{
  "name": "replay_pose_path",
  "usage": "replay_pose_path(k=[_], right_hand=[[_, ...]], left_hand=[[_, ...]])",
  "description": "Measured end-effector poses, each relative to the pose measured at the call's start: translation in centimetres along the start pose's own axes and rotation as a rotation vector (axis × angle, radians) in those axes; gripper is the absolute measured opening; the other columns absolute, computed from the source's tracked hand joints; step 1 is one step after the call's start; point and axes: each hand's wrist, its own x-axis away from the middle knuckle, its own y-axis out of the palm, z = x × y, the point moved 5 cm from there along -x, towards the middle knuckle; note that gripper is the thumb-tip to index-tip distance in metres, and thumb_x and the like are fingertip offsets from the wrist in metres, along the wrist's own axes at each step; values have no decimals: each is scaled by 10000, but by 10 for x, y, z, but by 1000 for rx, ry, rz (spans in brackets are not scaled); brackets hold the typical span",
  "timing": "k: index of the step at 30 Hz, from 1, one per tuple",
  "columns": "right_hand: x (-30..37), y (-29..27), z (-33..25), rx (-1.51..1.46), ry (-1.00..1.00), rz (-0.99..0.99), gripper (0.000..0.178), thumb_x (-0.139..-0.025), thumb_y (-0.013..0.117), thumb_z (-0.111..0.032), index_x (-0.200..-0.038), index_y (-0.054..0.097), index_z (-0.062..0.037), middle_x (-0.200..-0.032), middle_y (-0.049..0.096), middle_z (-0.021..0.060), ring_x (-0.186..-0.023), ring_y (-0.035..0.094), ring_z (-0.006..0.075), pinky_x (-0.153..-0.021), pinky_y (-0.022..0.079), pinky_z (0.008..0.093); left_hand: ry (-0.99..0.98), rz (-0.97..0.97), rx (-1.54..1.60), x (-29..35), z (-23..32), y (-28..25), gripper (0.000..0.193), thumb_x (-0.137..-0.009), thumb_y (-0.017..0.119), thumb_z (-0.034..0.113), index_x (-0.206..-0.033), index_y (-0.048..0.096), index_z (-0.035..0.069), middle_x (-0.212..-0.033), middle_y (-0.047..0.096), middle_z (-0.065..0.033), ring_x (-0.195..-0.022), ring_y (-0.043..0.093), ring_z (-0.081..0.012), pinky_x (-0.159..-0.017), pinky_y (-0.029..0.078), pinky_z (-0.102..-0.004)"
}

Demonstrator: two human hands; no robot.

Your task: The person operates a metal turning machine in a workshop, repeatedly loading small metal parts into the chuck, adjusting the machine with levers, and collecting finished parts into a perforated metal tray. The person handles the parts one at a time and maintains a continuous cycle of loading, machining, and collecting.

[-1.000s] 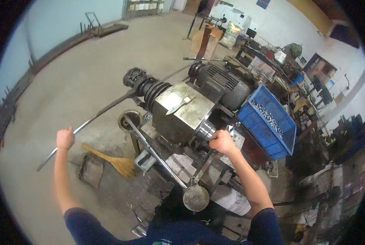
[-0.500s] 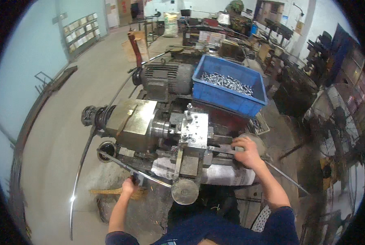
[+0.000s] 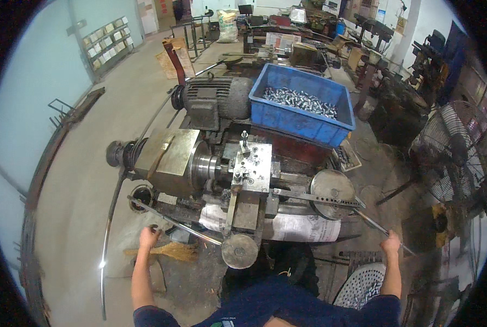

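The right hand [image 3: 391, 242] had just moved down and out to the side; half a second before, it was up by the flat metal arm [image 3: 309, 196], and now it was on the shiny bar [image 3: 371, 221]; its fingers looked curled round the bar, pinching it. The bar came out from the round plate [image 3: 331, 181] at the right end of the machine and sloped down to the right; with the right hand gone from there, the plate and the row of holes in the arm could be seen.

The left hand [image 3: 149, 237] had changed place too; it had moved away to the left and hung near the broom [image 3: 173, 251], well apart from the long rod [image 3: 106, 231]; its fingers looked bent, with something dark at the tips, but I could not tell if they held anything. This seemed to mean that the right hand was doing the work on the machine just then.

The metal block [image 3: 257, 161] stood in the middle, just beside the round shiny end [image 3: 204, 168] of the big box [image 3: 167, 152]; behind it sat the blue bin [image 3: 298, 121], with lots of little metal bits [image 3: 303, 102] inside; the plate full of holes [image 3: 346, 288] was near the right arm, and it had metal bits on it too.
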Motion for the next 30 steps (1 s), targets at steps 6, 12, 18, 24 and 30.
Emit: replay_pose_path(k=[6,12,18,24,30], right_hand=[[40,20,-5,81,56,-92,273,-599,650,-227,-815,638,-60,-743,615,156,-713,603,329,-640,493,414],[164,-20,-85,-740,83,-381,199,-608,619,-144,-761,602,-18,-614,566,76,-527,547,198,-505,442,308],[206,-17,-133,-1237,308,-461,102,-645,588,-113,-700,525,-55,-558,489,2,-455,453,111,-416,350,247],[214,36,-113,-1272,375,-465,128,-629,597,-124,-702,520,-52,-566,476,-3,-499,440,96,-442,339,246],[212,29,-110,-1149,231,-388,163,-617,596,-112,-737,543,-15,-613,507,13,-536,462,106,-489,372,252]], left_hand=[[-108,147,642,12,60,-42,464,-856,531,386,-1028,535,-44,-743,623,-175,-491,601,-190,-457,489,-257],[-136,153,783,9,106,-7,372,-824,554,309,-929,565,-48,-724,585,-126,-516,595,-202,-424,519,-294],[-161,107,772,9,114,-5,274,-790,516,194,-870,552,-66,-700,576,-125,-497,583,-206,-417,514,-292],[-120,107,734,14,120,-10,282,-798,501,218,-865,534,-53,-693,586,-137,-442,577,-220,-403,507,-287],[-196,26,599,9,113,-13,314,-827,483,246,-950,508,-41,-717,588,-138,-465,589,-226,-409,508,-290]])
